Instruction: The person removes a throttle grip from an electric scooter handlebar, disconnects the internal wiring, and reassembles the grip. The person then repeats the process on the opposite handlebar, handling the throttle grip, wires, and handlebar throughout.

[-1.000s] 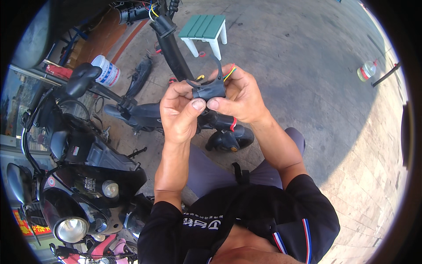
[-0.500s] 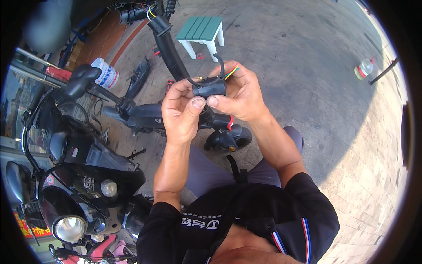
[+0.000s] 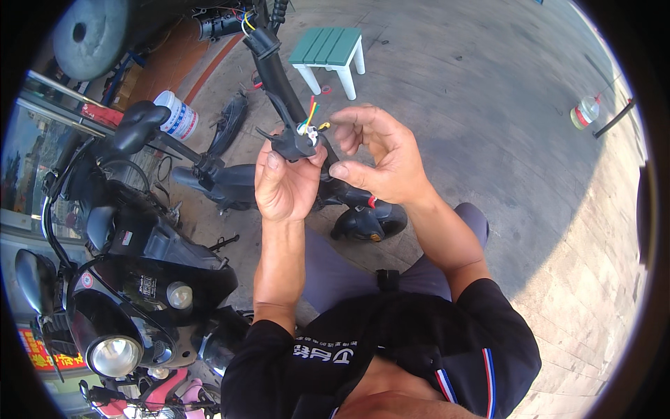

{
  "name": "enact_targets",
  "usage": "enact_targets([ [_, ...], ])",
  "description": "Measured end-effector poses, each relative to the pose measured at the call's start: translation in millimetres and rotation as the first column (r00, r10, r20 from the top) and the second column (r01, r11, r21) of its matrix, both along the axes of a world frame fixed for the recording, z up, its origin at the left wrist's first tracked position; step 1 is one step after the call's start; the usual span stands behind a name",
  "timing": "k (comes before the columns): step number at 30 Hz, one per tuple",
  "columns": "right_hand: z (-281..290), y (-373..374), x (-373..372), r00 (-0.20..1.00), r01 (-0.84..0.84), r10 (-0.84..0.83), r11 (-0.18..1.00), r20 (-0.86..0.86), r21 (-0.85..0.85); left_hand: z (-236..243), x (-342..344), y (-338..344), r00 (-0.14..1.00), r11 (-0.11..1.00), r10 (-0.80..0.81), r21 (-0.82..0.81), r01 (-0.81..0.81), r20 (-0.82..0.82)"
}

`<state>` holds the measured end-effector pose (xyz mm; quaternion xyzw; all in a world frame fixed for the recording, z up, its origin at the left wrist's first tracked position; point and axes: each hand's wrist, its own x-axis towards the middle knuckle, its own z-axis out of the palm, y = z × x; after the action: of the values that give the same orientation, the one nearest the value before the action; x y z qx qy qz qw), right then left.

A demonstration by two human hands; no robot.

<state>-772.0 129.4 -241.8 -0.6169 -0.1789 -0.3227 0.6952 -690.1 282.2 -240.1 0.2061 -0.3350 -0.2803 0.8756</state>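
Observation:
A small black plastic housing (image 3: 293,145) with short black leads is held up in the fingers of my left hand (image 3: 285,192). From its end facing my right hand stick red, yellow and green wires (image 3: 311,112), with small whitish connectors at their base. My right hand (image 3: 384,150) is apart from the housing, its fingers and thumb spread with nothing between them. Behind both hands slants the black stem (image 3: 276,77) of an electric scooter, with loose coloured wires (image 3: 246,22) coming out at its top. The scooter's seat (image 3: 131,129) is off to the left.
A green-topped stool (image 3: 326,46) stands beyond the stem. A white bucket (image 3: 176,115) is at the left, and a black motor scooter (image 3: 132,293) is parked close by my left arm. A plastic bottle (image 3: 585,112) sits far right on the paved ground.
Both hands were on the housing; my right hand has let go and opened. The housing has turned in my left hand, so its wired end now shows.

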Motion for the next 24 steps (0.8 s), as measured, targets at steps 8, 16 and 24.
enact_targets([
  [8,-11,-1,-5,1.000,0.010,-0.009,0.999,-0.018,0.040,8,2,12,0.931,0.895,-0.301,-0.398,0.201,-0.208],
  [16,-21,-1,-6,0.999,0.023,-0.022,0.999,-0.036,0.047,4,-4,12,0.887,0.842,-0.380,-0.496,0.214,-0.261],
  [24,-16,2,-4,0.999,0.027,-0.027,1.000,-0.028,0.006,6,-6,9,0.859,0.820,-0.419,-0.528,0.219,-0.294],
])
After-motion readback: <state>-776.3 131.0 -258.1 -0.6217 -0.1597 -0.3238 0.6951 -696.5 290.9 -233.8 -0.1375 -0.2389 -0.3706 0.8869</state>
